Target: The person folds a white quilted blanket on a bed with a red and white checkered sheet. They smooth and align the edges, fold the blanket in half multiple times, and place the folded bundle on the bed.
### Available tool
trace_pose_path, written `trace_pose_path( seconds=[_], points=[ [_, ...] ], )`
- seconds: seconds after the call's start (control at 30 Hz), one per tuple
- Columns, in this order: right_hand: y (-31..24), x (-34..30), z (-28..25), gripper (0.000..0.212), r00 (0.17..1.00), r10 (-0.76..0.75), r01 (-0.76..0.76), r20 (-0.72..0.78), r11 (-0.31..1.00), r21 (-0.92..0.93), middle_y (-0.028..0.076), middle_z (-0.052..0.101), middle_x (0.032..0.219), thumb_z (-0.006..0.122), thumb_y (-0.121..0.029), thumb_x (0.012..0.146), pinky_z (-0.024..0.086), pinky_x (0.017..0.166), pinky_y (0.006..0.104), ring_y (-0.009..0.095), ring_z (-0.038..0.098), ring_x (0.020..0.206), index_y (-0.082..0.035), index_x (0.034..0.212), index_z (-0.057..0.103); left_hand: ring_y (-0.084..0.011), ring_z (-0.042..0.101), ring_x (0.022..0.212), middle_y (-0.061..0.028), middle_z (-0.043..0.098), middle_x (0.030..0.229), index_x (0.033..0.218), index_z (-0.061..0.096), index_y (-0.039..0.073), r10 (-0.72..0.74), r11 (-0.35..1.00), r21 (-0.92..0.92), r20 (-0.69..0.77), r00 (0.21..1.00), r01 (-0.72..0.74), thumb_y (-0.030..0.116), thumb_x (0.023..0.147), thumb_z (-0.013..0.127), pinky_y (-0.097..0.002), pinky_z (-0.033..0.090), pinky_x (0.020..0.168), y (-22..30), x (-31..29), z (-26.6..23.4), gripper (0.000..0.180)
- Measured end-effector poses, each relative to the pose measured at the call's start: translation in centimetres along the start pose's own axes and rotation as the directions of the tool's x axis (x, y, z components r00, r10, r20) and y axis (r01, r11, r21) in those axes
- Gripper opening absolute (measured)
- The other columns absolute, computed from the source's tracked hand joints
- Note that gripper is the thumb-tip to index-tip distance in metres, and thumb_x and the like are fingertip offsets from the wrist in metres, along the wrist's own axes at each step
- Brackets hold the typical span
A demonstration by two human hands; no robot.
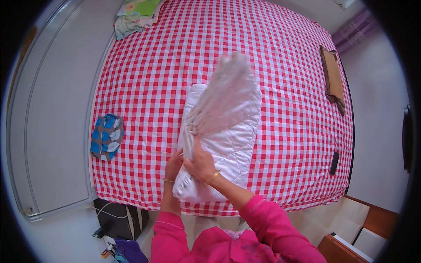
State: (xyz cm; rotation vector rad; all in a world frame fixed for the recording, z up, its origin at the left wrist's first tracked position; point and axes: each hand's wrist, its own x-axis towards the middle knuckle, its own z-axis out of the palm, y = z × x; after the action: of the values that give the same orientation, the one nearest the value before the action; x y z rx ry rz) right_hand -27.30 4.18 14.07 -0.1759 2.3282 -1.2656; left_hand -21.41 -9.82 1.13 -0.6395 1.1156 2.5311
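A pale, pinkish-white gathered cloth (226,98) is bunched at its middle, its upper part fanned out and blurred by motion. My right hand (201,164) is wrapped round the narrow bunched part. At the left edge of the bunch, my left hand (174,162) grips the same cloth, its fingers partly hidden behind it. The cloth's bunched lower end hangs by my left wrist. Underneath lies a white quilted piece (239,151), folded into a rectangle on the bed. What kind of article the gathered cloth is, I cannot tell.
A red-and-white checked sheet (289,127) covers the bed. On it lie a folded grey-and-blue patterned cloth (107,136) at left, green and floral cloths (138,15) at far left, a brown folded mat (333,76) at far right and a black remote control (334,163).
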Motion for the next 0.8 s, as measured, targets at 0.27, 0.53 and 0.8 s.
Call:
trace_pose_path(
  seconds=[0.27,0.53,0.8],
  points=[
    [10.7,4.7,9.9,0.074,0.985,0.019,-0.007,0.171,0.997,-0.075,0.015,0.061,0.081,0.062,-0.015,0.075,0.048,0.064,0.0352,0.03,0.061,0.072,-0.004,0.135,0.018,-0.0241,0.056,0.095,-0.0185,0.055,0.107,0.113,0.045,-0.008,-0.171,0.73,0.655,-0.099,0.98,0.193,0.031,0.084,0.053,-0.0297,0.044,0.081,1.4,4.3,-4.4,0.049],
    [14.5,-0.7,-0.8,0.049,0.913,-0.251,0.19,-0.321,0.959,-0.21,0.014,0.053,0.108,0.058,-0.004,0.075,0.044,0.08,0.0309,0.022,0.054,0.096,0.0,0.121,0.045,-0.0285,0.047,0.109,-0.0211,0.049,0.117,0.125,0.035,-0.005,0.247,0.606,0.771,0.054,0.968,-0.197,0.028,0.075,0.064,-0.0341,0.035,0.095,0.8,7.2,-2.9,0.066],
    [18.6,0.1,-2.7,0.075,0.934,-0.065,-0.028,-0.35,0.966,-0.255,0.025,0.036,0.127,0.069,-0.026,0.067,0.026,0.1,0.0406,0.038,0.035,0.117,0.003,0.127,0.036,-0.0168,0.057,0.091,-0.0121,0.057,0.107,0.116,0.047,-0.005,-0.091,0.868,0.481,-0.081,0.993,0.119,0.017,0.07,0.068,-0.0293,0.047,0.079,0.6,8.9,-5.9,0.055]
  ],
)
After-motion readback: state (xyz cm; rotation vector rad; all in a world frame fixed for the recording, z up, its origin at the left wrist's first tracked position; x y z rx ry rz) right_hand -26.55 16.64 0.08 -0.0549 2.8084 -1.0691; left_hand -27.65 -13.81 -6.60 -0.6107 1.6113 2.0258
